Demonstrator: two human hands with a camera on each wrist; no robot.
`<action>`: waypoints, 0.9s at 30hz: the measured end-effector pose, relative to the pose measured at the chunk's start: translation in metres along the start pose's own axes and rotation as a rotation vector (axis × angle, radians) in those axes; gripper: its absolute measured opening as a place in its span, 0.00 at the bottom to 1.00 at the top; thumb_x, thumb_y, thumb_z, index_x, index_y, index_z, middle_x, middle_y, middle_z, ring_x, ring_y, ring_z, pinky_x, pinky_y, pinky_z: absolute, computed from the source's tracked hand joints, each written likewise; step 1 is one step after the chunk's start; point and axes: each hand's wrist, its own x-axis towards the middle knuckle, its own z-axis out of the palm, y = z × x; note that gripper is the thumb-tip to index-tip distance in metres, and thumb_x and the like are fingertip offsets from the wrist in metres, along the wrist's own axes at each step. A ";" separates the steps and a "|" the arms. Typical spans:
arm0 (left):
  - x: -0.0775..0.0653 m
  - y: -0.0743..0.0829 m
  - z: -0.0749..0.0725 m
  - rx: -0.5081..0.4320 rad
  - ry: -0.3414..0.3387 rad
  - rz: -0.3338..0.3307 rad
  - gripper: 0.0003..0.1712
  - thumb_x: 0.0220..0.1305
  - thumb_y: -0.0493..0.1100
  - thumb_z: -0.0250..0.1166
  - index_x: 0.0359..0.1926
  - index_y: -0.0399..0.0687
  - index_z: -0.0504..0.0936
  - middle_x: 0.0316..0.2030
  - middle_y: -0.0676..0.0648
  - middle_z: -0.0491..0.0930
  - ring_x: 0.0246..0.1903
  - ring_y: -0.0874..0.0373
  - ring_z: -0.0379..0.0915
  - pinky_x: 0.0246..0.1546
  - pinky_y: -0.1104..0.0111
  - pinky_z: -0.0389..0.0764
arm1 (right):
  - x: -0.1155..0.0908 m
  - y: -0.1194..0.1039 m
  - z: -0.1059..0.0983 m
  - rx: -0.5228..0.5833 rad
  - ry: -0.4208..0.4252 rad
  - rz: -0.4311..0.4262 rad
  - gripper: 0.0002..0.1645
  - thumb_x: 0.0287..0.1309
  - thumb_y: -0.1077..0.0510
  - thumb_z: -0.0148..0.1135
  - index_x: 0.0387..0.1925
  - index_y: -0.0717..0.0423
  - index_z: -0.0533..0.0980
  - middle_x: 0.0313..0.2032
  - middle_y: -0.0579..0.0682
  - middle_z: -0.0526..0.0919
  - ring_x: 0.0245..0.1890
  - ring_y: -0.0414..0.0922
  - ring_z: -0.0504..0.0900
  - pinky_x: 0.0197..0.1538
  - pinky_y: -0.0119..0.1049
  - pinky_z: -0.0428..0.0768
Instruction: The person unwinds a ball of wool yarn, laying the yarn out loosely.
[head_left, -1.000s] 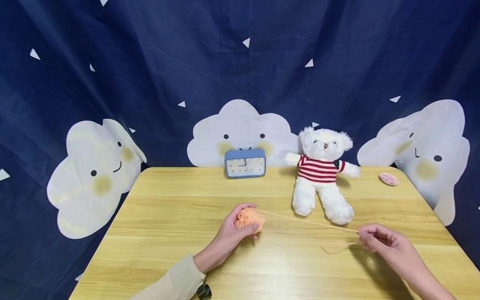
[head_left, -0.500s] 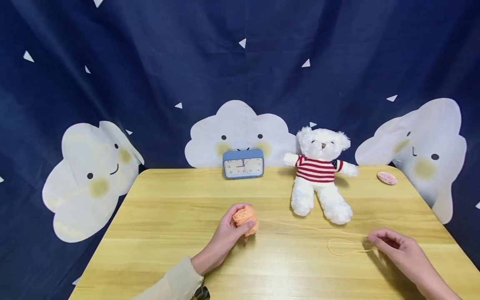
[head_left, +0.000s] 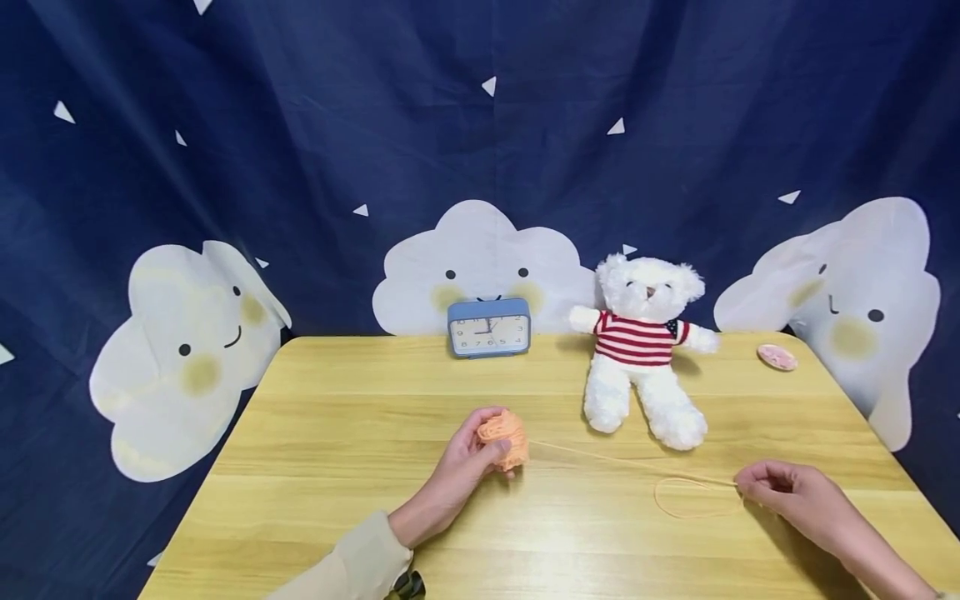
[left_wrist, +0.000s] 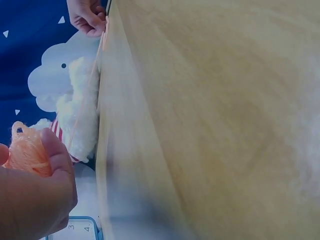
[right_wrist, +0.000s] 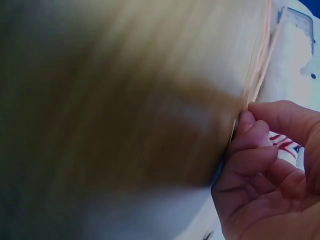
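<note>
Blue cloth [head_left: 337, 125]: hangs at the back, and we see smiling white clouds on it.
Wooden surface [head_left: 337, 408]: we see it in front of the cloth.
Teddy bear [head_left: 637, 346]: white and fluffy, with a red-striped shirt, near the back.
Left hand [head_left: 463, 457]: thumb and fingers curl round the yarn ball [head_left: 504, 439].
Right hand [head_left: 797, 500]: pinches the yarn strand [head_left: 637, 462].
Alarm clock [head_left: 489, 327]: blue, left of the teddy bear.
Yarn ball: orange, out in front of the clock.
Pink oval thing [head_left: 777, 357]: we see it at the back right.
Yarn strand: goes from ball to right hand, with a loop beside it.
</note>
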 end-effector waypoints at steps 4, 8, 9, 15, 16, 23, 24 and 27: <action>0.001 0.000 0.000 -0.021 -0.012 -0.022 0.32 0.77 0.31 0.60 0.78 0.34 0.64 0.61 0.37 0.74 0.48 0.52 0.79 0.45 0.64 0.87 | 0.004 -0.001 0.000 -0.080 -0.002 -0.073 0.02 0.72 0.63 0.69 0.39 0.55 0.85 0.33 0.42 0.82 0.32 0.32 0.72 0.36 0.30 0.73; 0.001 0.000 0.001 -0.029 -0.022 -0.015 0.32 0.77 0.31 0.60 0.78 0.33 0.64 0.61 0.36 0.74 0.48 0.51 0.80 0.47 0.62 0.88 | 0.004 -0.005 -0.001 -0.100 0.005 -0.082 0.02 0.72 0.61 0.68 0.39 0.54 0.83 0.32 0.42 0.79 0.32 0.32 0.71 0.35 0.30 0.71; 0.001 0.001 0.001 -0.031 -0.022 -0.016 0.32 0.77 0.31 0.60 0.78 0.33 0.64 0.61 0.36 0.74 0.47 0.52 0.80 0.48 0.62 0.88 | 0.003 -0.007 0.000 -0.096 0.017 -0.079 0.02 0.73 0.60 0.68 0.40 0.54 0.83 0.32 0.41 0.79 0.32 0.32 0.71 0.35 0.30 0.71; 0.000 0.003 0.002 -0.045 -0.018 -0.037 0.32 0.75 0.30 0.59 0.77 0.32 0.65 0.58 0.38 0.77 0.46 0.53 0.81 0.48 0.63 0.88 | -0.002 -0.029 0.015 0.031 0.167 -0.159 0.04 0.75 0.61 0.68 0.45 0.58 0.84 0.35 0.44 0.84 0.33 0.34 0.75 0.34 0.29 0.75; 0.000 0.003 0.002 -0.046 -0.019 -0.041 0.32 0.75 0.30 0.59 0.77 0.33 0.66 0.58 0.39 0.77 0.46 0.53 0.81 0.49 0.63 0.88 | -0.003 -0.035 0.020 0.078 0.178 -0.180 0.04 0.75 0.62 0.68 0.46 0.60 0.84 0.35 0.44 0.84 0.33 0.35 0.77 0.34 0.30 0.75; -0.001 0.004 0.003 -0.064 -0.037 -0.056 0.31 0.73 0.29 0.59 0.75 0.33 0.67 0.59 0.40 0.77 0.50 0.53 0.79 0.50 0.64 0.87 | 0.005 -0.089 0.049 0.397 0.020 -0.250 0.15 0.78 0.61 0.64 0.59 0.65 0.81 0.47 0.50 0.88 0.42 0.41 0.85 0.41 0.34 0.84; -0.001 0.004 0.003 -0.065 -0.038 -0.054 0.31 0.72 0.29 0.59 0.75 0.33 0.67 0.59 0.40 0.77 0.50 0.54 0.79 0.50 0.64 0.87 | 0.008 -0.097 0.053 0.431 -0.016 -0.264 0.16 0.79 0.61 0.64 0.61 0.65 0.80 0.47 0.52 0.88 0.41 0.42 0.85 0.41 0.34 0.85; -0.001 0.006 0.004 -0.072 -0.045 -0.042 0.31 0.73 0.30 0.59 0.74 0.33 0.68 0.58 0.41 0.77 0.50 0.54 0.79 0.51 0.64 0.88 | 0.018 -0.116 0.066 0.509 -0.139 -0.322 0.20 0.79 0.62 0.62 0.65 0.68 0.78 0.47 0.60 0.85 0.40 0.47 0.84 0.41 0.37 0.86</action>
